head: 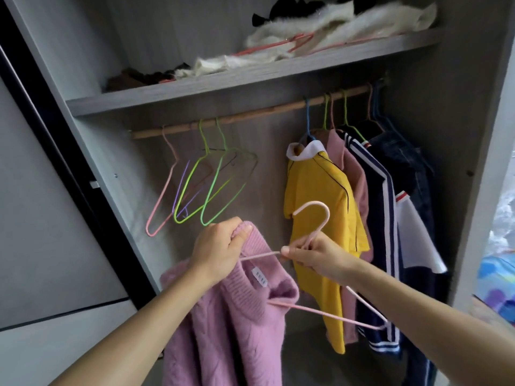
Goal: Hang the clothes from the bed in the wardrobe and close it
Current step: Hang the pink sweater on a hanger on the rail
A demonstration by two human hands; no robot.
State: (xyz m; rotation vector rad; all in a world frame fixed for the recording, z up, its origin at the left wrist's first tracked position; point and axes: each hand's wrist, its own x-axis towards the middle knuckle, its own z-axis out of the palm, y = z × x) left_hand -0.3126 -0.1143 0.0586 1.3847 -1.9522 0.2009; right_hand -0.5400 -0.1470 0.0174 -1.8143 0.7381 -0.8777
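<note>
Left hand point(216, 246), centre of frame: fingers curled tight, gripping a bunched edge of the pink sweater point(223, 316) near its collar. Right hand point(315, 257) just beside it: fingers and thumb pinch the pink hanger point(320, 312) at the neck under its hook, and the hook points up. We see the hanger's left end at the sweater's neck opening; its right end sticks out bare toward the lower right. The sweater hangs down from both hands to the bottom edge, with a white label showing inside the collar.

Behind the hands is the open wardrobe point(446, 135). A wooden rail point(250, 117) slants across the middle of the frame. On its left part we count several empty hangers point(206, 185), pink, purple and green, bunched together. On its right part clothes hang packed close: a yellow shirt point(317, 196) with a white collar, a pink top point(342, 151), a navy striped garment point(379, 218), then denim point(401, 157) at the far right.

Above the rail is a grey shelf point(223, 87) carrying white furry fabric point(334, 20), dark items and a red hanger. The sliding door point(41, 218) fills the left side of the frame.
</note>
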